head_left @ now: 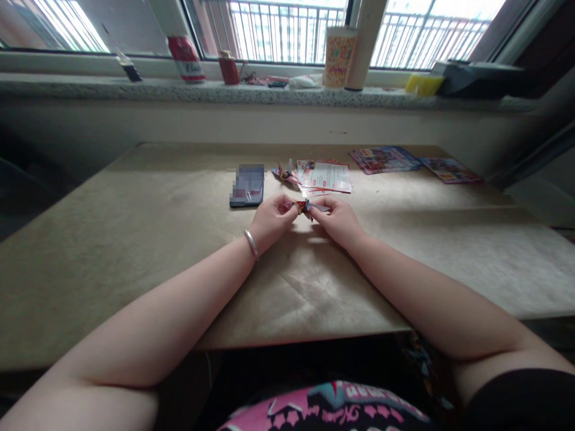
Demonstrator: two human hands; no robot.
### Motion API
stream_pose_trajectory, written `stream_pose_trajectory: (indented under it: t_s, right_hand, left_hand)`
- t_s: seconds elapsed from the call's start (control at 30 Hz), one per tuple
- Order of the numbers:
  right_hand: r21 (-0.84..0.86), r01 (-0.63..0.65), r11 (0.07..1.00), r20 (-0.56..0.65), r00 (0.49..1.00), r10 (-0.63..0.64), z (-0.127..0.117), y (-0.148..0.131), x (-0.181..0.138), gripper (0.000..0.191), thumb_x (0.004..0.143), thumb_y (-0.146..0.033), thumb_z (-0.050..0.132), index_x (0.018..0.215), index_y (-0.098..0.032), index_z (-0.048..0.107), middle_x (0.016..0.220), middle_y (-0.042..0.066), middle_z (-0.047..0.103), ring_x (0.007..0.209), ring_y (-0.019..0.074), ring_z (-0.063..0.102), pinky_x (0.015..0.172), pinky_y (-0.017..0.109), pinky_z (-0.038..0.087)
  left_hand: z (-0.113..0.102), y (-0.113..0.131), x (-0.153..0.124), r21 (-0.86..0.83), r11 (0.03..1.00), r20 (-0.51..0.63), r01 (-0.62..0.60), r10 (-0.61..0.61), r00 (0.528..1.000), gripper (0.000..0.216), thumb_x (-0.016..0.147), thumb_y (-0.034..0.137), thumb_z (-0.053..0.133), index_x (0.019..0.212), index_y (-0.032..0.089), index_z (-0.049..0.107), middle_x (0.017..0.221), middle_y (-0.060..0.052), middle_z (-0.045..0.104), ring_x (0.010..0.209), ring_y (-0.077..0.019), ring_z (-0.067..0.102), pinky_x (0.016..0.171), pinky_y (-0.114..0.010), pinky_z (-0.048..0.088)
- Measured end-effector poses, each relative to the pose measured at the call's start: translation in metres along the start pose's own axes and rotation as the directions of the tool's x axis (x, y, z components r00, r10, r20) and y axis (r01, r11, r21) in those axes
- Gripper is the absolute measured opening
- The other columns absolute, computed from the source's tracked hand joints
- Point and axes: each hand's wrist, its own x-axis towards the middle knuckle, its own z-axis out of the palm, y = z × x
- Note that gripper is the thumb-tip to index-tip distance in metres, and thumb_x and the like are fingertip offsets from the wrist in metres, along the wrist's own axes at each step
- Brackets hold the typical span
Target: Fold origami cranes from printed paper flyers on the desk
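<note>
My left hand (272, 220) and my right hand (338, 220) meet at the middle of the brown paper-covered table (135, 239). Both pinch a small folded piece of colourful printed paper (303, 206) between their fingertips. The left wrist wears a silver bangle (251, 244). Just beyond the hands lie a phone (247, 186) with a blurred screen, a small folded paper scrap (282, 173) and a loose stack of printed leaflets (327, 176).
Two more colourful leaflets (384, 159) (450, 170) lie at the table's far right. The window sill holds a red can (185, 58), a small red object (229, 69), a patterned cup (339, 57), a yellow sponge-like thing (422, 84) and a dark device (480, 78).
</note>
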Motion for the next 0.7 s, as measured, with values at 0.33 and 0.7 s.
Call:
stream_pose_trajectory:
  t_s: [0.33, 0.7]
  right_hand:
    - [0.126, -0.027, 0.992, -0.001, 1.000, 0.028, -0.0006, -0.0008, 0.0021, 0.026, 0.074, -0.044, 0.067, 0.081, -0.019, 0.068, 0.074, 0.001, 0.070, 0.066, 0.0150, 0.059, 0.065, 0.029, 0.045]
    - [0.171, -0.091, 0.981, 0.068, 0.994, 0.081, -0.0014, -0.0016, 0.0016, 0.031, 0.068, -0.042, 0.073, 0.088, -0.018, 0.071, 0.077, 0.001, 0.070, 0.067, 0.0136, 0.059, 0.067, 0.028, 0.044]
  left_hand:
    - [0.0020, 0.0048, -0.0049, 0.094, 0.995, 0.037, -0.031, 0.027, 0.999, 0.025, 0.078, 0.040, 0.066, 0.083, 0.016, 0.064, 0.079, -0.003, 0.069, 0.071, -0.0149, 0.061, 0.065, -0.024, 0.046]
    - [-0.0020, -0.0041, 0.0002, -0.071, 0.997, 0.118, 0.025, -0.017, 0.993, 0.036, 0.075, 0.049, 0.069, 0.082, 0.014, 0.066, 0.078, -0.005, 0.069, 0.068, -0.0140, 0.060, 0.061, -0.024, 0.044]
